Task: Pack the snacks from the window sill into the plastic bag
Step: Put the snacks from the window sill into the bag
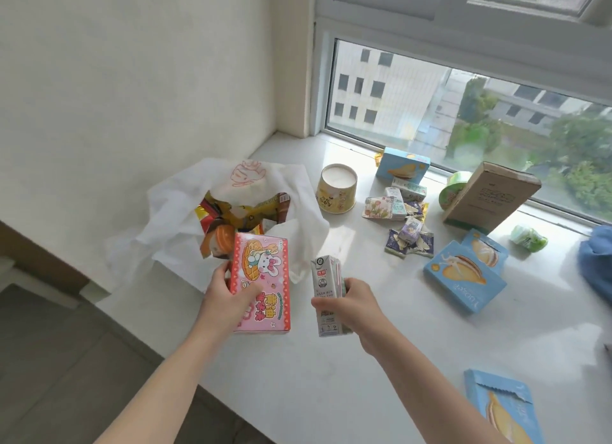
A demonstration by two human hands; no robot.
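White window sill point(381, 344), carrying the lot. White plastic bag point(172, 218), mouth open, at its left end, wrappers inside. Pink biscuit box point(261, 278), at the bag's mouth, gripped by the left hand point(228, 297). Milk carton point(326, 294), upright, gripped by the right hand point(354, 306). Blue snack boxes point(463, 278) near the window, unpacked.

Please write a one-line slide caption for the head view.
Left hand holds pink cartoon box, right hand grey milk carton, beside white plastic bag.
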